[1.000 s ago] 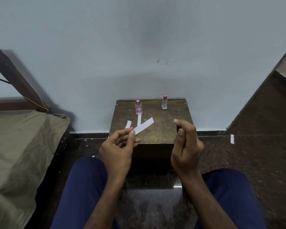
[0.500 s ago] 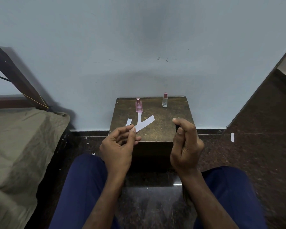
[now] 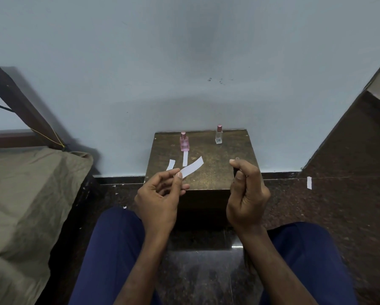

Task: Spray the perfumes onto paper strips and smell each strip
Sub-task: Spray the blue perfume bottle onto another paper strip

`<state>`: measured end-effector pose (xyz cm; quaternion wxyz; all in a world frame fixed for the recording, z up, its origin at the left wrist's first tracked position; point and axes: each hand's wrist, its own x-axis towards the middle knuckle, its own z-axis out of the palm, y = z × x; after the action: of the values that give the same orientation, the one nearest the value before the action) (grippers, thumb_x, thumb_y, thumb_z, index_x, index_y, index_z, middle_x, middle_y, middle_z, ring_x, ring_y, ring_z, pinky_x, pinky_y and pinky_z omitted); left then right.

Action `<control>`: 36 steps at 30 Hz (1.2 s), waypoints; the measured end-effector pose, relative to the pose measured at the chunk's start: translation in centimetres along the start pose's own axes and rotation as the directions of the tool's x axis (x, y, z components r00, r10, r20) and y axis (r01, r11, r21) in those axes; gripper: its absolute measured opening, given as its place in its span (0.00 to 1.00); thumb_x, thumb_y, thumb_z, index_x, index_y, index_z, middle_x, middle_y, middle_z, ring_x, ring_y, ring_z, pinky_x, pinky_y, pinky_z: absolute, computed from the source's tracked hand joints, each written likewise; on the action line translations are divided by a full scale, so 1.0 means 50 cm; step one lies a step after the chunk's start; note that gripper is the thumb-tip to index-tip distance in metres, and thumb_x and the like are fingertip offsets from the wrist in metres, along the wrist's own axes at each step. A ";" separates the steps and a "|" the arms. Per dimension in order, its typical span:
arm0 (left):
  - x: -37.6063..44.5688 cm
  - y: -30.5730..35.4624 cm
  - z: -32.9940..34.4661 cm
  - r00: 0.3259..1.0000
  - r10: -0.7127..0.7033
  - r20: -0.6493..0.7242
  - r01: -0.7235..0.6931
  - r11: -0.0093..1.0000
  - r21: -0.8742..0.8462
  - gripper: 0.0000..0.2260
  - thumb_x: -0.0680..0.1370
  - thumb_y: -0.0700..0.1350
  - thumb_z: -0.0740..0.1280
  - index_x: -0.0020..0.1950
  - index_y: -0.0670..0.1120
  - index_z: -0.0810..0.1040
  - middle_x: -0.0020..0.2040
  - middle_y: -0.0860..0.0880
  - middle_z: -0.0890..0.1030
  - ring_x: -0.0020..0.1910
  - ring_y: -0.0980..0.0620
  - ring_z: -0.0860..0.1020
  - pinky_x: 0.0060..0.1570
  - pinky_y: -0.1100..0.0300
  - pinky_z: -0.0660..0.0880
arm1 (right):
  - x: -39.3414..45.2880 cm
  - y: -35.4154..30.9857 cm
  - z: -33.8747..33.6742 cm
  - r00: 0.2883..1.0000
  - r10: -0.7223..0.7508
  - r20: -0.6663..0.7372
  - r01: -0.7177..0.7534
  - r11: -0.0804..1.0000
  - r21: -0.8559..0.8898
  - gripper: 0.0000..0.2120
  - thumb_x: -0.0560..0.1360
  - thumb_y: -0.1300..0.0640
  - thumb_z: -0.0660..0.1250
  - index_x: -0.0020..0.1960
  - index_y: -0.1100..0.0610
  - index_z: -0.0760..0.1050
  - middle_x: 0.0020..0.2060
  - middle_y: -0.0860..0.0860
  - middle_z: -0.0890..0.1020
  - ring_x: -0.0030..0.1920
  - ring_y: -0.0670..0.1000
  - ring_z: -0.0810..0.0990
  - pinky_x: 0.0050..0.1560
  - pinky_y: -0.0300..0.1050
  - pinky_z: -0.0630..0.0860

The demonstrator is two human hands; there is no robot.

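Pinching a paper strip [image 3: 191, 167], left hand [image 3: 160, 194]; right hand [image 3: 246, 199] grips a dark object [image 3: 234, 170].

At the centre of the frame you have a small wooden table [image 3: 209, 170], its top worn, scuffed and matt. On it stand two clear glass bottles [image 3: 184, 143] with shiny pinkish caps. The strips [image 3: 191, 167] are thin matt white paper. At lower centre the dark stone floor [image 3: 202, 269] is polished and glossy; at left, the olive cloth [image 3: 24, 194] is creased.
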<state>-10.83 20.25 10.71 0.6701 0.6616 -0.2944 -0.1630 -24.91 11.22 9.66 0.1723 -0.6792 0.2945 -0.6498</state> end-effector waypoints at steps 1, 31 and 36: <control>0.000 0.000 0.000 1.000 0.002 0.002 -0.002 1.000 0.002 0.07 0.80 0.41 0.75 0.57 0.44 0.87 0.44 0.50 0.90 0.42 0.51 0.90 0.43 0.61 0.86 | -0.002 0.002 -0.002 1.000 0.006 -0.002 -0.006 1.000 0.000 0.13 0.90 0.54 0.54 0.63 0.58 0.74 0.45 0.43 0.79 0.34 0.32 0.71 0.38 0.23 0.65; -0.002 -0.005 0.015 1.000 -0.007 0.008 0.007 1.000 0.011 0.05 0.81 0.41 0.75 0.56 0.44 0.87 0.42 0.50 0.89 0.42 0.51 0.90 0.44 0.60 0.86 | -0.004 0.026 -0.002 0.999 0.031 0.027 -0.030 0.998 -0.052 0.08 0.86 0.61 0.57 0.59 0.55 0.75 0.45 0.38 0.76 0.34 0.31 0.72 0.37 0.23 0.65; -0.004 -0.002 0.015 1.000 -0.010 0.016 0.010 1.000 0.022 0.06 0.80 0.41 0.75 0.57 0.44 0.87 0.42 0.50 0.89 0.42 0.51 0.90 0.44 0.60 0.86 | 0.000 0.029 0.001 0.991 0.130 -0.041 -0.131 0.991 -0.016 0.10 0.87 0.60 0.55 0.62 0.55 0.74 0.35 0.45 0.75 0.25 0.44 0.70 0.31 0.28 0.64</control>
<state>-11.42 19.79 10.55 0.6597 0.6688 -0.2984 -0.1685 -25.13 10.09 8.75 0.2019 -0.6469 0.3478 -0.6479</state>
